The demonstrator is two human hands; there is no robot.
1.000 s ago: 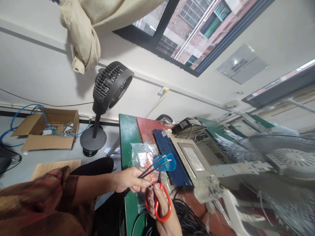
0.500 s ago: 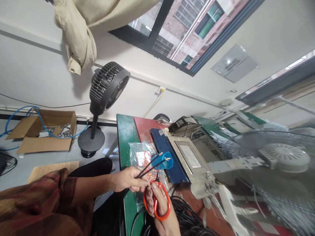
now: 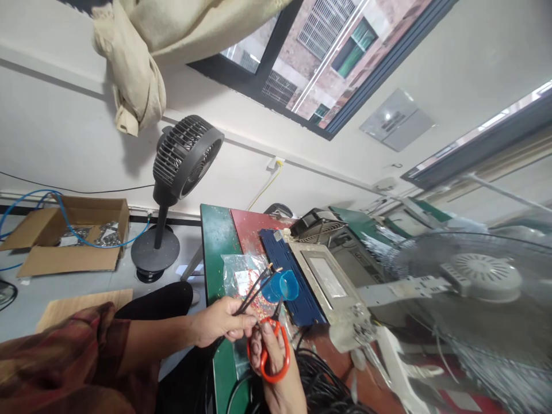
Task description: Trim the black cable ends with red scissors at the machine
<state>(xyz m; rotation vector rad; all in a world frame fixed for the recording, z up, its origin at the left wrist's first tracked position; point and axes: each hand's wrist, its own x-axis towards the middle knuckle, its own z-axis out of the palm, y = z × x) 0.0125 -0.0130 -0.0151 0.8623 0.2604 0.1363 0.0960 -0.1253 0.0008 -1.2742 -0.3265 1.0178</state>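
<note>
Cables [image 3: 254, 289] now lean closer together — half a second ago their tips reach over the blue cup [image 3: 272, 290], spread wider, and now they stand toward its left side, above the clear bag [image 3: 230, 275]. That leaves both ends in plain sight, off the cup's mouth and away from the scissors [image 3: 274, 378].

The left hand [image 3: 228, 319] is pinched on the cables, thumb against fingers. The right hand [image 3: 273, 349] is closed around the scissors, digits through the handles, blades pointing up near the cup; whether the blades are parted I cannot tell. The fingertips of both hands come close, perhaps touching.

Counted: two cable ends, one pair of scissors, one cup, one clear bag, one dark blue panel [image 3: 278, 253], one carton [image 3: 73, 261]. Red and yellow bits [image 3: 259, 307] lie at the bag — too many to count.
</note>
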